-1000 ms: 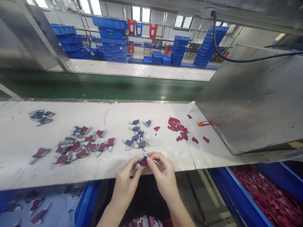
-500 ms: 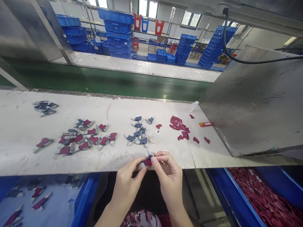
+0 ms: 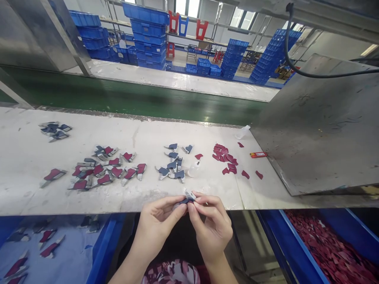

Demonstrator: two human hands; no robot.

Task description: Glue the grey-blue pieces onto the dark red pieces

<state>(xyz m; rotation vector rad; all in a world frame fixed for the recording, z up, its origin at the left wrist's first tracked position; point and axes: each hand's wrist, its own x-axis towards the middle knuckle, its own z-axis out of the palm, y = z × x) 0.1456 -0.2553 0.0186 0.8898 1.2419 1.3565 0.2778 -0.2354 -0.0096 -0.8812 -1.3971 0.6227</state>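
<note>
Both hands pinch one part at the near table edge.

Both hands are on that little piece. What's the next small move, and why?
I'd probably tilt the navy-and-grey piece to show its broad face: the left hand and right hand both pinch it and hide much of it, so its surface is hard to check.

Small navy-and-grey part, grey end pointing away, between both hands
</note>
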